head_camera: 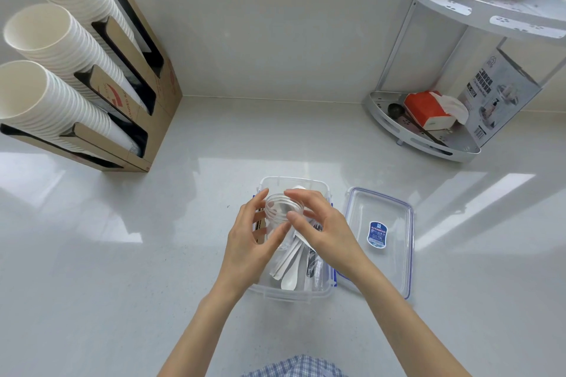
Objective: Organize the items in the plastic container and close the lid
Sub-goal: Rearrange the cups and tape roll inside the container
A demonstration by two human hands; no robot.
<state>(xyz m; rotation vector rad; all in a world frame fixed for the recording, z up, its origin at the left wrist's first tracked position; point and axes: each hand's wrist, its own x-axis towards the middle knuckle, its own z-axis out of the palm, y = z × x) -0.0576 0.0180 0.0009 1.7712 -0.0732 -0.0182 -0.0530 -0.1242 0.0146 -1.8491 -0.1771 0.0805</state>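
Note:
A clear plastic container [294, 295] with blue clips sits on the counter in front of me. Inside lie white spoons [289, 280], wrapped cutlery [314, 269] and paper-wrapped sticks. Over it, my left hand [248, 242] grips a small clear round jar [280, 211] by its side. My right hand [318, 226] touches the jar's rim with thumb and fingers from the right. The container's clear lid [395, 254], blue-edged with a blue label, lies flat on the counter just right of the container.
A cardboard dispenser [144, 95] with three stacks of white paper cups stands at the back left. A white two-tier corner rack [428, 131] at the back right holds an orange tissue pack, a black scoop and a box. A wall runs behind.

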